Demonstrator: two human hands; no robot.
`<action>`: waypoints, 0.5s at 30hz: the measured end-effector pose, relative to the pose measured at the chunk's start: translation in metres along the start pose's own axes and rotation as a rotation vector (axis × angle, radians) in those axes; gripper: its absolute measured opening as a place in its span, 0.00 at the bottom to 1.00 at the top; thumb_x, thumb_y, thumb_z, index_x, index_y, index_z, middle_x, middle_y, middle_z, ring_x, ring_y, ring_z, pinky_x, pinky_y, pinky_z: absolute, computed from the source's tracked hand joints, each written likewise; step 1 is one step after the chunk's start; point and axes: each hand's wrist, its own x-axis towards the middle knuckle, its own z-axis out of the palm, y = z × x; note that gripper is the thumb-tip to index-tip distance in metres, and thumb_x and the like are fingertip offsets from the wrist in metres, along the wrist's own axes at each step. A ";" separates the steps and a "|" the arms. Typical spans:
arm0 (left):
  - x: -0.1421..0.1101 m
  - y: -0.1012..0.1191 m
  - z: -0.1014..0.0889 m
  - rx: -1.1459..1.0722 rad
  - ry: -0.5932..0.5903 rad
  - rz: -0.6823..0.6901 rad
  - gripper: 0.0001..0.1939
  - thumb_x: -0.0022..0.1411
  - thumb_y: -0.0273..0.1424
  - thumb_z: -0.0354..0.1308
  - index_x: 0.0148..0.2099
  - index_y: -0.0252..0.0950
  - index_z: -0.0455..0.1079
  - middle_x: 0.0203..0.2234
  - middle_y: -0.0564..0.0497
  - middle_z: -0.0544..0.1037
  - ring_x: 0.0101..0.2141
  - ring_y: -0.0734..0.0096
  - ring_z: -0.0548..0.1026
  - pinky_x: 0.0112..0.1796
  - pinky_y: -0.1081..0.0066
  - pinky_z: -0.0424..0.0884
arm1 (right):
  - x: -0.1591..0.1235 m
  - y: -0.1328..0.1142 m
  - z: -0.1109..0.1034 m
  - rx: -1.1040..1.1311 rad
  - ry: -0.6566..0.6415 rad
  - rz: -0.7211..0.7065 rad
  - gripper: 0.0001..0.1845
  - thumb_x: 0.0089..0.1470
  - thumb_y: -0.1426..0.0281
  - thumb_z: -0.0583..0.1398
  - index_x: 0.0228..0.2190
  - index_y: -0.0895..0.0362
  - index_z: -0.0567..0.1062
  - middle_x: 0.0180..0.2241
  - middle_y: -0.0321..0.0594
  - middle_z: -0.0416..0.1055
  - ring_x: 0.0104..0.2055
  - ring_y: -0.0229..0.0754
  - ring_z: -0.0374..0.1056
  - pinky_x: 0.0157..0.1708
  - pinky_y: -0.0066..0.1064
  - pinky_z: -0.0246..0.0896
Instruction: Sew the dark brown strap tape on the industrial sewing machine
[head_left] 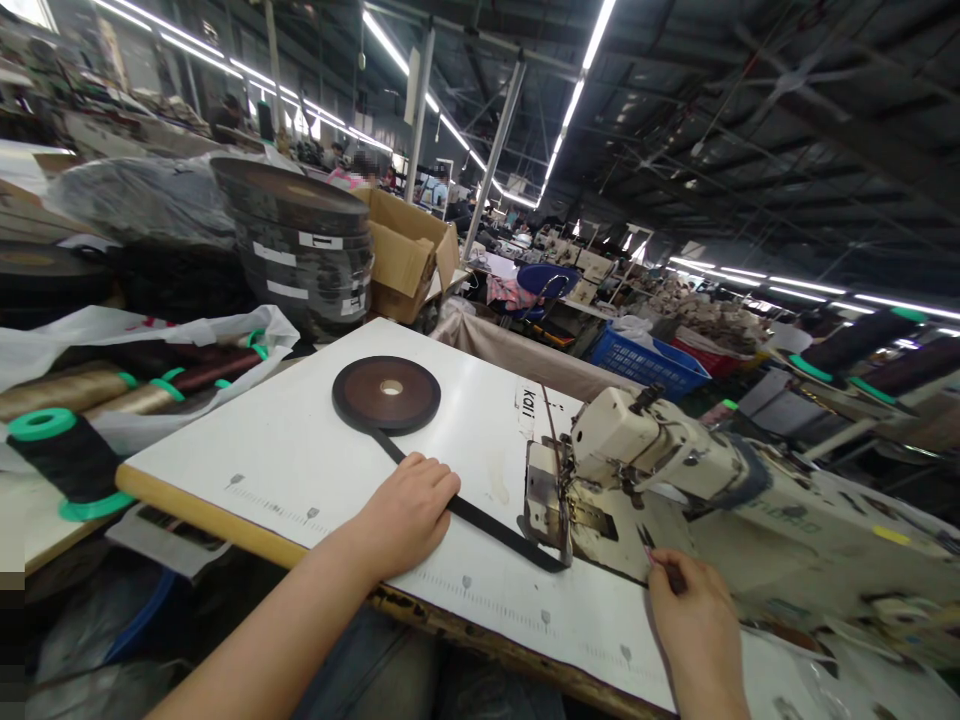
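Observation:
A flat roll of black tape (386,392) lies on the white sewing table (300,400). From it a black strip (502,532) runs under my left hand (412,508) to the metal plate (546,500) at the front of the sewing machine (637,440). My left hand is closed on the strip, its fingers curled against the tabletop. Right of the machine's needle area, my right hand (694,610) pinches a small tool with dark pointed tips (646,543) and a pinkish part; its exact kind is unclear.
Large stacked dark rolls (300,245) stand behind the table at the left, beside an open cardboard box (409,250). A green-and-black thread cone (67,465) and a plastic bag of thread cones (172,385) sit at the left. Farther back is a blue basket (645,360).

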 end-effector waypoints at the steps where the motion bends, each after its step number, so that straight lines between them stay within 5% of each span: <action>1: 0.000 0.000 0.000 0.000 -0.001 0.001 0.06 0.63 0.22 0.53 0.37 0.39 0.63 0.34 0.47 0.74 0.39 0.58 0.71 0.47 0.56 0.66 | 0.000 0.000 0.000 0.001 -0.005 0.000 0.19 0.49 0.57 0.54 0.33 0.54 0.79 0.35 0.50 0.76 0.42 0.58 0.73 0.52 0.52 0.68; 15: 0.001 -0.001 0.002 -0.006 -0.004 0.005 0.06 0.63 0.22 0.53 0.38 0.39 0.63 0.35 0.47 0.75 0.40 0.57 0.71 0.48 0.56 0.65 | 0.000 -0.002 -0.003 0.003 0.001 0.000 0.20 0.49 0.56 0.54 0.32 0.54 0.80 0.35 0.49 0.75 0.42 0.58 0.73 0.50 0.51 0.68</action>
